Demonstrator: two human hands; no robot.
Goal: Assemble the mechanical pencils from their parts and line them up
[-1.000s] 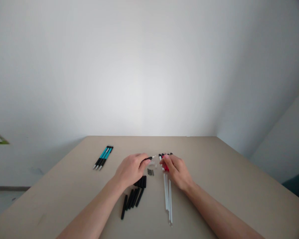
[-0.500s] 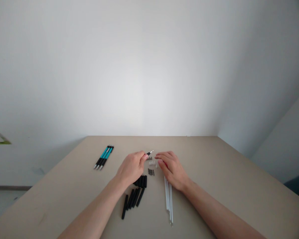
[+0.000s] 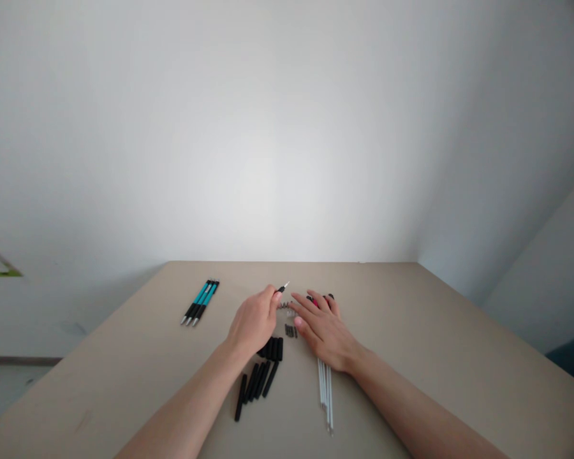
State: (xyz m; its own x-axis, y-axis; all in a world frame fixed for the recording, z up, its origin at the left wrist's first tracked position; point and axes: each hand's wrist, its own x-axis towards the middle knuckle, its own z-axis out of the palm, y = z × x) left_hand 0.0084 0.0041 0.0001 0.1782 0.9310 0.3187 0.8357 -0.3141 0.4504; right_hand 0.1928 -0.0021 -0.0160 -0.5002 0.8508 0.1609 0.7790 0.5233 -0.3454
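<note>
My left hand (image 3: 254,322) is closed around a black pen part whose silver tip (image 3: 282,287) pokes up and to the right past my fingers. My right hand (image 3: 323,328) lies flat with fingers stretched out to the left, over the small clear and grey bits (image 3: 290,331) in the middle. Red and black pen parts (image 3: 328,297) peek out behind its fingers. Several black grip sleeves (image 3: 261,376) lie below my left hand. Thin white refills (image 3: 326,395) run toward me from under my right wrist.
Three finished teal and black pens (image 3: 199,301) lie side by side at the far left of the beige table (image 3: 435,331). A plain white wall stands behind the table. A dark object shows at the right edge.
My left hand has lifted the pen tip slightly higher. My right hand has slid left from the red parts and flattened over the small bits.
</note>
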